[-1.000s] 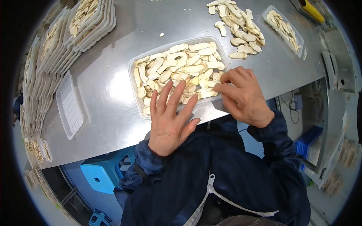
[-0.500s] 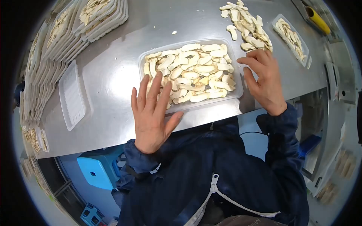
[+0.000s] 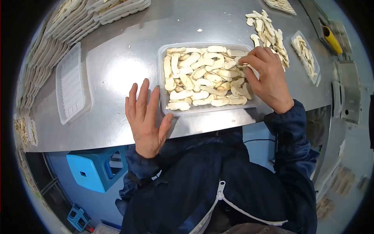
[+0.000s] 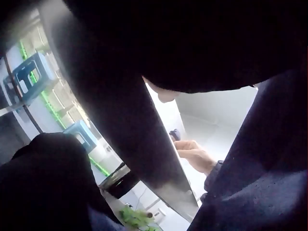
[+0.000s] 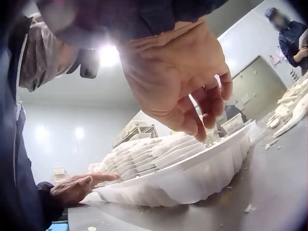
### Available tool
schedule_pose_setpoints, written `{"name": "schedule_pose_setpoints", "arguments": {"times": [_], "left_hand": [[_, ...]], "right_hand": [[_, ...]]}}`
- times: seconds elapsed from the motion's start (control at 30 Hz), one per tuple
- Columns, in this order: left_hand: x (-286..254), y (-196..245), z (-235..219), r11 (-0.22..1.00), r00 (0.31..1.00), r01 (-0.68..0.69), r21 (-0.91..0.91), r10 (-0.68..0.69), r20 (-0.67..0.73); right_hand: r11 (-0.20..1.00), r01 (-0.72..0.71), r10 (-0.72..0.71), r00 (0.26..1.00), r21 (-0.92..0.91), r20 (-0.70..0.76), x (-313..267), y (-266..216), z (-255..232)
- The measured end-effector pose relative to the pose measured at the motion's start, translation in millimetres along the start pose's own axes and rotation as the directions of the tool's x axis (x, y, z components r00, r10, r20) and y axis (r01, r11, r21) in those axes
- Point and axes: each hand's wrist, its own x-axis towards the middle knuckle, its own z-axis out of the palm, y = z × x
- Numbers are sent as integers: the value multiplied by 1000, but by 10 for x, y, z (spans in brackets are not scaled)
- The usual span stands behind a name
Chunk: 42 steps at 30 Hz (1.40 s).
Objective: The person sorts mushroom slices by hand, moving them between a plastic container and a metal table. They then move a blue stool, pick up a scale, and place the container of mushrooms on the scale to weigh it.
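A clear plastic tray (image 3: 161,113) on the metal table carries rows of pale mushroom slices (image 3: 202,84), laid flat and close together. My right hand (image 3: 269,78) reaches over the tray's right edge, its bent fingers and thumb pinching at a mushroom slice (image 3: 243,66) near the upper right corner. From the side, the right wrist view shows this hand (image 5: 185,84) with fingertips down at the rim. My left hand (image 3: 143,123), fingers straight and spread, lies beside the tray's left edge. The left wrist view is mostly dark sleeve.
Loose mushroom slices (image 3: 269,33) are heaped behind the right hand, with a small filled tray (image 3: 306,56) farther right. To the left stands a bare tray (image 3: 70,84) beside tall stacks of filled trays (image 3: 46,58). Another person (image 5: 291,41) stands in the background.
My left hand has drawn off the slices to the tray's left side. The right hand moved off the tray's lower right, outside its edge, then back over the upper right corner.
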Motion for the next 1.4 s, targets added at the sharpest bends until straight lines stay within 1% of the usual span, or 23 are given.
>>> {"name": "schedule_pose_setpoints", "arguments": {"times": [0.1, 0.2, 0.3, 0.4, 0.5, 0.53, 0.63, 0.73, 0.83, 1.03, 1.13, 1.33, 1.4], "left_hand": [[25, 21, -9, 999, 998, -38, 4, 38, 48], [22, 12, -25, 998, 994, -66, 9, 65, 87], [14, 17, -22, 999, 995, -51, 17, 50, 86], [7, 22, -5, 999, 997, -40, 17, 39, 72], [8, 23, 9, 999, 997, -34, 25, 32, 72], [11, 21, 6, 999, 997, -40, 30, 38, 69], [2, 19, 11, 999, 997, -40, 30, 38, 61], [-9, 3, 18, 999, 998, -35, 16, 34, 58], [-4, 6, 8, 999, 997, -37, 14, 36, 70], [-3, -1, 9, 999, 997, -37, 3, 37, 68], [1, 2, 15, 999, 998, -38, 4, 38, 58], [14, 15, 4, 999, 998, -46, 3, 46, 54], [17, 29, -3, 999, 998, -43, 4, 42, 50]], "right_hand": [[999, 41, -41, 999, 1, 6, 77, -24, 43], [998, 63, -62, 997, -24, 49, 104, -49, 53], [1000, 22, -21, 998, -14, 60, 75, -40, 70], [999, 48, -48, 999, -18, -12, 90, -10, 99], [994, 106, -106, 994, 4, 21, 166, -21, 125], [992, 121, -121, 992, -18, 34, 181, -34, 133], [993, 111, -107, 988, -34, 107, 198, -25, 160], [994, 105, -99, 986, -37, 138, 191, -25, 174], [988, 141, -134, 985, -57, 108, 176, 19, 212], [986, 156, -148, 983, -60, 111, 189, 27, 234], [990, 134, -125, 981, -49, 151, 214, 7, 210], [991, 129, -122, 980, -30, 158, 211, 23, 177], [988, 155, -153, 984, -15, 89, 197, 45, 119]]}}
